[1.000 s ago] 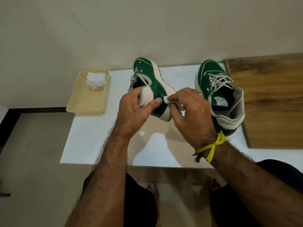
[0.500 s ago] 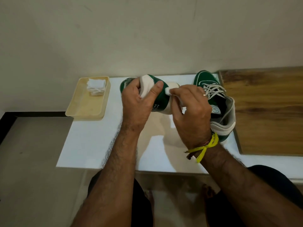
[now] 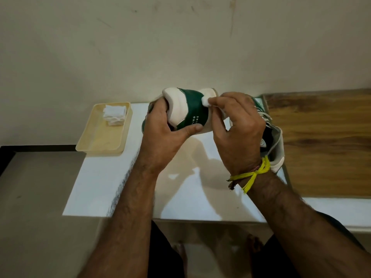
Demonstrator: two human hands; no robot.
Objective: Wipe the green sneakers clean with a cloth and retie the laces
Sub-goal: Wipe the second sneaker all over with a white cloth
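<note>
My left hand (image 3: 166,129) grips a green and white sneaker (image 3: 192,109) by its heel, lifted off the white table (image 3: 120,187) and turned with its heel toward me. My right hand (image 3: 239,127) pinches a small white cloth (image 3: 205,101) and presses it against the shoe's green side near the sole. The second green sneaker (image 3: 275,141) stands on the table behind my right hand, largely hidden by it, with white laces showing.
A cream tray (image 3: 100,137) at the table's back left holds folded white cloths (image 3: 114,115). A wooden board (image 3: 325,137) lies to the right. A plain wall rises just behind the table. My knees are below the front edge.
The held sneaker has been rotated so its heel faces me. My right hand with the cloth has moved up along the shoe's side. The view has tilted down.
</note>
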